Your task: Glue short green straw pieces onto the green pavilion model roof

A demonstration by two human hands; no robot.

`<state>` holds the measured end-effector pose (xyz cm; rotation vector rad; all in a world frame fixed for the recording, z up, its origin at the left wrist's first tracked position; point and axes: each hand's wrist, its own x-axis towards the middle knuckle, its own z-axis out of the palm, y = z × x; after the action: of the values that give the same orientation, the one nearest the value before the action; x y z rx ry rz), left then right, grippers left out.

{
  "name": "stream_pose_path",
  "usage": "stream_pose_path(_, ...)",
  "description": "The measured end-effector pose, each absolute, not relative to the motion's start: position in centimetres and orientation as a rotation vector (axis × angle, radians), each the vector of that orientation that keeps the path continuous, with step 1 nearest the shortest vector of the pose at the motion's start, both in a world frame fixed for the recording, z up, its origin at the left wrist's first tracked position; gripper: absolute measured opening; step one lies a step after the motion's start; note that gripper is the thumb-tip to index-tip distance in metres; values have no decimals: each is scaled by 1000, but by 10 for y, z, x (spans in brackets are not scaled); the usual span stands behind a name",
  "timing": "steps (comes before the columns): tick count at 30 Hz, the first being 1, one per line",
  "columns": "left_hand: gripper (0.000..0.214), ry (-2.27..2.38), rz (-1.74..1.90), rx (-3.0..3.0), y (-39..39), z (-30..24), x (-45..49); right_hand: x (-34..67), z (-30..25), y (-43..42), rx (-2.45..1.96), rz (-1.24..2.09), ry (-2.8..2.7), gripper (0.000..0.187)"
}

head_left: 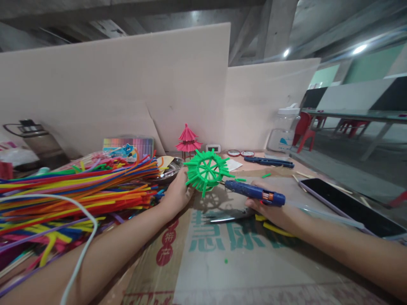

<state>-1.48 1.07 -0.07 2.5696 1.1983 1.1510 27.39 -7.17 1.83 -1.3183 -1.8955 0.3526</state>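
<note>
My left hand (177,192) grips a green pipe-cleaner wheel (206,171) with spokes and short ends sticking out, tilted toward me just above the table. My right hand (270,207) is closed round a blue hot glue gun (254,192). The gun's nozzle points left and touches the wheel's right side. Scissors (227,217) lie on the cardboard sheet (229,258) below the gun, and a yellow pipe-cleaner piece (275,229) sits under my right wrist.
A big pile of coloured pipe cleaners (79,190) fills the left side, crossed by a white cable (83,245). Behind stand a pink pagoda model (188,142), a marker set (129,147), a second blue glue gun (269,161) and a plastic jug (282,131). A phone (348,206) lies right.
</note>
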Motion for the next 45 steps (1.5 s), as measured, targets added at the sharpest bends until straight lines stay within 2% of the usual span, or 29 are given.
stream_pose_path(8,41,1165,1202,2547,15,-4,-14,274,19,-73,-1357,395,-1908,22)
stream_pose_path(25,43,1156,1212,2535,19,-7,-14,271,26,-77,-1390,519,-1875,31)
stream_pose_path(34,46,1158,1205,2532,20,-7,-14,271,26,-77,-1411,505,-1870,22)
stream_pose_path(45,46,1169,1176,2580,18,-6,-15,272,23,-75,-1410,472,-1872,23)
